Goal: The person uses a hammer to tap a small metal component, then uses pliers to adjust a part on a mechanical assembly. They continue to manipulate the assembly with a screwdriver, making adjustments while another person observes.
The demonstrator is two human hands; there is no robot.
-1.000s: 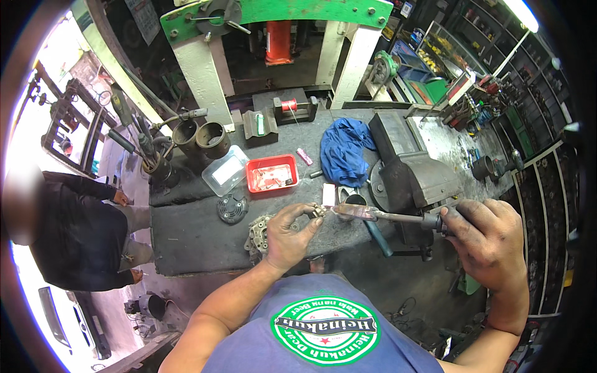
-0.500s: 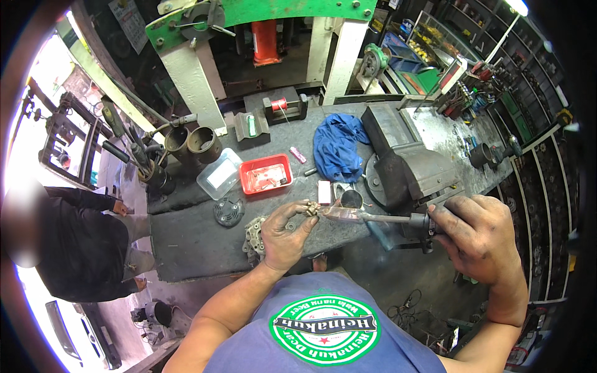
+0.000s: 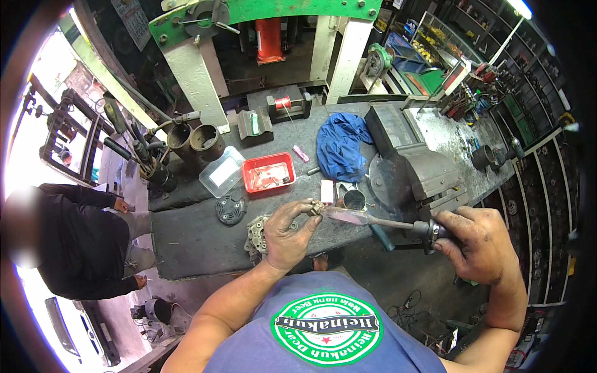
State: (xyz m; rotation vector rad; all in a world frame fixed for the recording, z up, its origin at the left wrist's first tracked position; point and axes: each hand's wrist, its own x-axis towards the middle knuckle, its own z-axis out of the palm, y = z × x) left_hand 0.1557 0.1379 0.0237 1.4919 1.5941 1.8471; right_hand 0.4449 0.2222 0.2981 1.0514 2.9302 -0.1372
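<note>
Between the fingertips of my left hand [image 3: 288,234] is a small brass-coloured metal part [image 3: 316,208], its shape partly hidden by the fingers. My right hand [image 3: 476,242] is closed round the dark handle of a large soldering iron [image 3: 385,222]. Its thick, flattened tip [image 3: 347,216] meets the small part or lies right against it; the exact contact is too small to tell. Just beyond the tip stands a round metal cup [image 3: 354,200]. A grey cast metal housing [image 3: 256,236] lies on the bench beside my left hand.
A bench vise [image 3: 429,177] stands at the right, near a blue cloth [image 3: 342,148]. A red tray [image 3: 268,173], a clear plastic lid [image 3: 222,172] and a black round cover [image 3: 231,210] lie at centre-left. Another person [image 3: 81,242] is at the left.
My right hand has turned and moved slightly down, and the iron's handle has dropped a little. The tip stays by the small part in my left hand. The whole view has shifted slightly.
</note>
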